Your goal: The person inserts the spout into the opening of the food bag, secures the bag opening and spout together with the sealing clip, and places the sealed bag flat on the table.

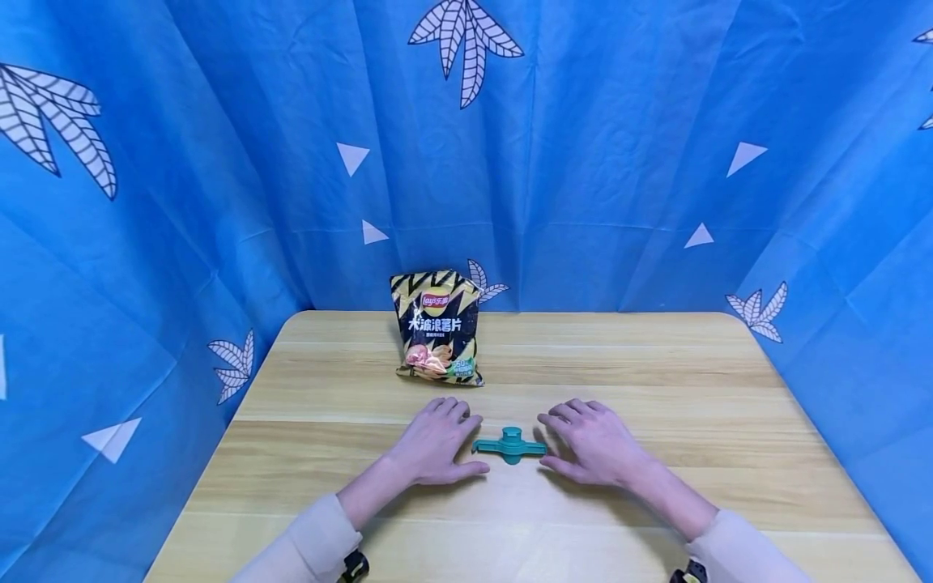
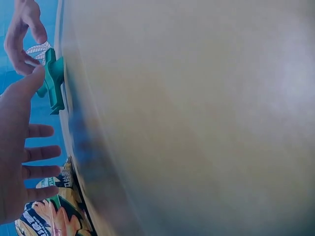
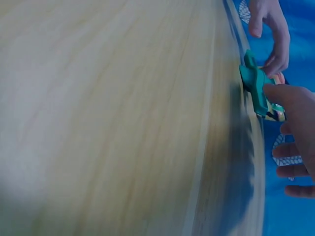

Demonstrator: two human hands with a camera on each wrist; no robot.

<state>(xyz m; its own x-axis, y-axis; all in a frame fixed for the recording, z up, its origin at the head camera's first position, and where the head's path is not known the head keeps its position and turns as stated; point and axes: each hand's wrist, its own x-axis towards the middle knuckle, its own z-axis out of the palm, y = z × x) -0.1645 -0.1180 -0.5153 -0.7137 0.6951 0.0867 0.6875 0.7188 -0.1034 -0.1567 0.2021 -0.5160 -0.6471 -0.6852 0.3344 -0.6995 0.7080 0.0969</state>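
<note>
A green bag sealing clip (image 1: pixel 512 446) with a round spout in its middle lies on the wooden table between my two hands. My left hand (image 1: pixel 440 441) is just left of it, fingers spread and relaxed, holding nothing. On the other side my right hand (image 1: pixel 594 444) has its thumb and fingertips right by the clip's end, fingers loosely bent around no object. Both wrist views show the green clip (image 2: pixel 54 81) beyond the near thumb, with the opposite hand past it. Farther back stands a black and yellow bag of potato chips (image 1: pixel 437 328), leaning slightly.
The light wooden table (image 1: pixel 627 364) has rounded far corners. A blue curtain (image 1: pixel 619 162) printed with white leaves and triangles hangs behind it and along both sides. Dark wrist devices (image 1: pixel 355 565) show at both sleeve cuffs.
</note>
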